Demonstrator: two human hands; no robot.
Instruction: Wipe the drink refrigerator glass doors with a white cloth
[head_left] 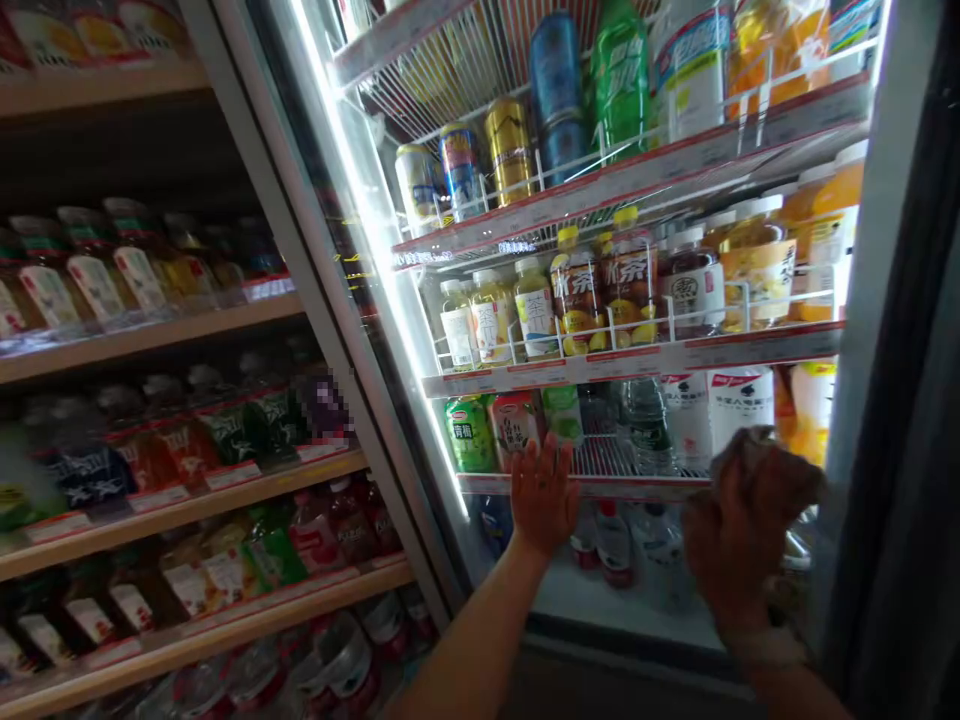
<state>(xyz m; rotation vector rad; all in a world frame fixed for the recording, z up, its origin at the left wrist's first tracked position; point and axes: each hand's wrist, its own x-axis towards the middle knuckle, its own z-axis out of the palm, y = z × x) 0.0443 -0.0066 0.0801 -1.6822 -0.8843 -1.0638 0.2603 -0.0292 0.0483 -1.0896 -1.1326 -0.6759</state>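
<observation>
My left hand [545,497] lies flat with its fingers apart on the glass door [622,590] of a lit drinks cooler. To its right, my right hand [739,545] is shut on a crumpled grey-brown cloth [761,468], pressed to the same glass. Behind the glass, close to my hands, stand bottled drinks [645,425] on a wire shelf [585,480]. The lower part of the cooler's contents is partly hidden by my hands.
Wire cooler shelves higher up hold bottled iced tea [577,300] and cans [510,150]. A metal door frame [315,300] runs along the cooler's left side. Farther left, wooden shelves [150,340] carry rows of bottled drinks with red price strips.
</observation>
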